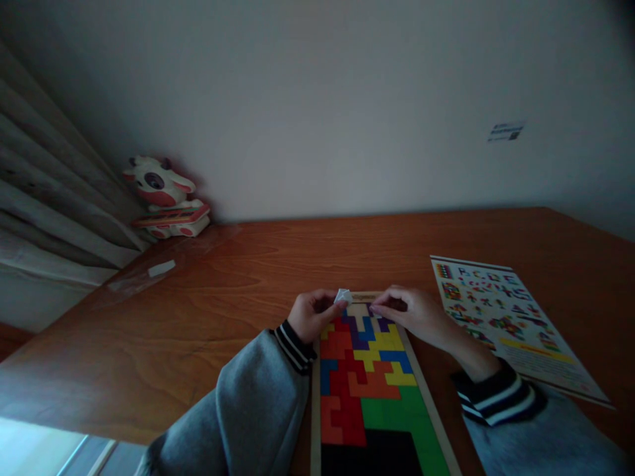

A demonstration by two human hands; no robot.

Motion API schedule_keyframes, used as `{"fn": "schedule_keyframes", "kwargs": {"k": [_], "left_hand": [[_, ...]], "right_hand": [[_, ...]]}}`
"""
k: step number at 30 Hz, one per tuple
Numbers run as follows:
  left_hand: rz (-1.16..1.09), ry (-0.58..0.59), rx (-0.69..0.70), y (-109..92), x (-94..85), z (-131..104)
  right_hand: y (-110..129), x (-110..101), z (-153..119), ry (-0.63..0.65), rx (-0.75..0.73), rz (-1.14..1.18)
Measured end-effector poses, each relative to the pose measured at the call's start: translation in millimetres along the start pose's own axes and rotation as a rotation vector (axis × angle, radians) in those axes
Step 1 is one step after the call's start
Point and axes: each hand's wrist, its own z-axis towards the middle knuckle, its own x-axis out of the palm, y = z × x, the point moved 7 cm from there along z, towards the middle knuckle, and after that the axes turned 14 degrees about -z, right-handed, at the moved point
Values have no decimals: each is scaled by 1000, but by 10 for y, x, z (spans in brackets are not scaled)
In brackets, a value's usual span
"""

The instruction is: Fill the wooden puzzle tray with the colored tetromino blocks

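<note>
The left hand [315,314] grasps a small white angular item [343,297] between thumb and fingers, above the far left corner of the wooden-framed block puzzle [316,423]. The right hand [421,320] is at the far right corner, thumb and forefinger drawn together beside the purple pieces; whether it grips one cannot be told. The puzzle lies on the wooden desk [248,277], packed with red, orange, yellow, blue and green pieces; its near end shows black. A printed pattern sheet [516,330] lies right of it, partly behind the right forearm.
</note>
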Motion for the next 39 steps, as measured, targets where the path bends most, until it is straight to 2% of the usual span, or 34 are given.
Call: {"fn": "schedule_keyframes", "kwargs": {"k": [6,14,19,24,28,33,36,39], "left_hand": [[10,-2,13,6,-9,4],[32,4,5,6,1,3],[21,11,-9,10,7,1],[12,9,-14,29,-4,-1],[45,18,-20,22,1,-2],[38,41,-13,4,24,-4],[59,63,20,-3,30,-3],[115,100,50,-9,39,-3]], "right_hand": [[-29,68,-13,70,27,-81],[-28,32,2,-41,-106,-251],[-73,51,-10,-35,-98,-484],[-93,103,-35,19,-64,-547],[-68,68,-23,-12,-63,-493],[148,47,-22,-42,-141,-224],[289,112,-38,-46,-149,-87],[366,215,-49,-32,-147,-44]]}}
